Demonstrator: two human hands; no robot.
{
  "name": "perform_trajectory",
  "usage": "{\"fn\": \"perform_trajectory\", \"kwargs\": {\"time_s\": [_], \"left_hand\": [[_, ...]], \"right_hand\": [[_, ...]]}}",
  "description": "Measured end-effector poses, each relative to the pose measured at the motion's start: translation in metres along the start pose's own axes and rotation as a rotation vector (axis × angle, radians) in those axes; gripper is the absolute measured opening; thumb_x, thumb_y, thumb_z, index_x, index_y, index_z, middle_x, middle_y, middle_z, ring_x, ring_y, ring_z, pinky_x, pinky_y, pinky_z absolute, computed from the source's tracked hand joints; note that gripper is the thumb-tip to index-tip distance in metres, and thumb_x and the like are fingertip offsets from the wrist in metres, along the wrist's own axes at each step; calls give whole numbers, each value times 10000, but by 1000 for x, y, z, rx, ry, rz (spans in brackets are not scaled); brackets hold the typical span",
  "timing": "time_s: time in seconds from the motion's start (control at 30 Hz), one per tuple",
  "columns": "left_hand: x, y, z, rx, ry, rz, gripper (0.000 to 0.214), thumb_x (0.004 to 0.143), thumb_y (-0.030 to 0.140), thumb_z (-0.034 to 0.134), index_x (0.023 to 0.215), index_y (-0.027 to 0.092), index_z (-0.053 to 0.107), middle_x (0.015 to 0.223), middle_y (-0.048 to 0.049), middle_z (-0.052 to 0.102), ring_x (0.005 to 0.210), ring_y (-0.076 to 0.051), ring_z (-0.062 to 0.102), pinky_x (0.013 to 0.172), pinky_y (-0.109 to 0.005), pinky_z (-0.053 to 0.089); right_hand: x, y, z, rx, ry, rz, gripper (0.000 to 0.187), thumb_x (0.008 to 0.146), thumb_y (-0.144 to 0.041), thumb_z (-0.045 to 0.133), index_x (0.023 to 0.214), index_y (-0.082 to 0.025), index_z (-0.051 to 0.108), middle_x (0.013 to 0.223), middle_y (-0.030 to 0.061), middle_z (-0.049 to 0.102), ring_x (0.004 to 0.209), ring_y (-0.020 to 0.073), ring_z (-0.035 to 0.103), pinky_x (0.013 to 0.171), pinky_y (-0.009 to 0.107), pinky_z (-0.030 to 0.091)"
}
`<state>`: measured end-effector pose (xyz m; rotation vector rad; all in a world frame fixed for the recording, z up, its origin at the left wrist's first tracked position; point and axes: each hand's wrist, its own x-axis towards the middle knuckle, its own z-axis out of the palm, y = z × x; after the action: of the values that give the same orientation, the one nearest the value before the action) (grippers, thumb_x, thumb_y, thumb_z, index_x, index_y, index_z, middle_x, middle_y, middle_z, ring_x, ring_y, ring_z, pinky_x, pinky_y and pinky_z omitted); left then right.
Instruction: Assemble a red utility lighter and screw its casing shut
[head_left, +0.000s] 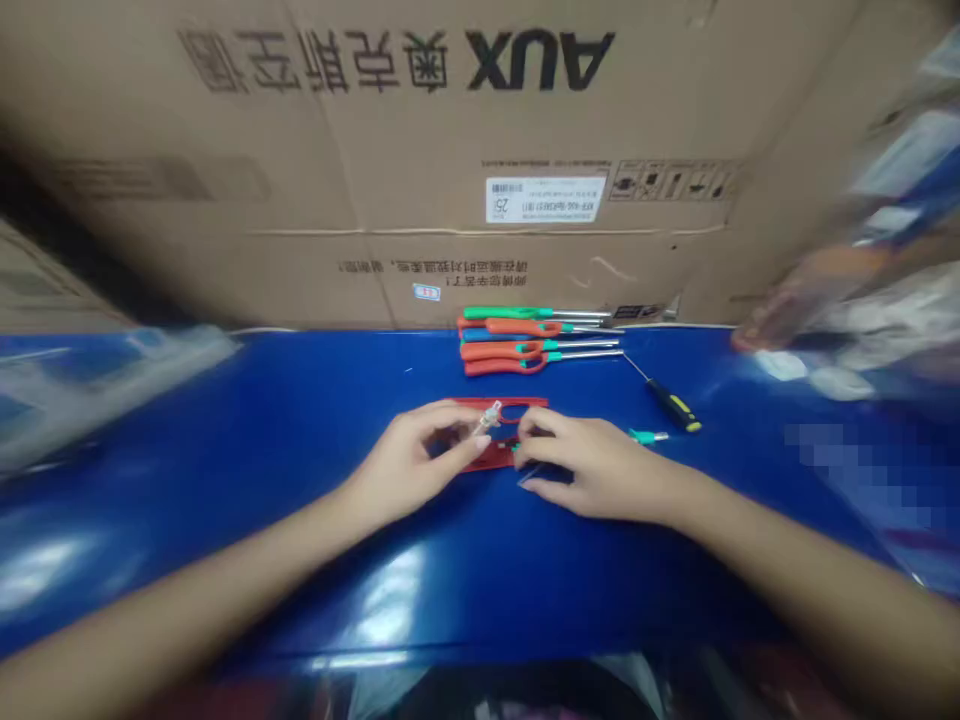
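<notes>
Both forearms are bare right up to the frame's edge — no sleeves, watch or rings show — and the left hand [409, 465] and right hand [592, 465] are ungloved.

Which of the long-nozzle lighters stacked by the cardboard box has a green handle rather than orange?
The rearmost lighter, lying closest to the cardboard box. Its handle is green, while the other lighters in front of it have orange handles.

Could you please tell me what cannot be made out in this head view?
- Red part: its middle is hidden by left hand and right hand.
- Small clear piece at the left fingertips: too small to identify.
- Things at the right edge: blurred, cut off.
</notes>
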<state>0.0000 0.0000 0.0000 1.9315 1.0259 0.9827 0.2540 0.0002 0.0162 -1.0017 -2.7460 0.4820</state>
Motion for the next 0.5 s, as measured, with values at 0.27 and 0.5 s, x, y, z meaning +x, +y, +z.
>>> {"fn": "perform_trajectory", "kwargs": {"time_s": [0.27,0.5], "left_hand": [[-2,-6,4,131,-92,45,193,871,296,754,1039,208,793,882,-33,757,720,-130,632,671,-231,505],[-4,-4,5,175,-116,46,198,873,280,736,1048,214,802,924,-54,750,674,-118,621,595,-225,460]], "right_hand": [[0,15,-1,367,91,-5,66,919,-220,658,873,-182,686,828,-5,666,682,88,551,640,215,429],[3,20,5,765,-8,297,205,874,-374,706,883,-171,681,603,-43,604,432,83,559,427,198,414]]}}
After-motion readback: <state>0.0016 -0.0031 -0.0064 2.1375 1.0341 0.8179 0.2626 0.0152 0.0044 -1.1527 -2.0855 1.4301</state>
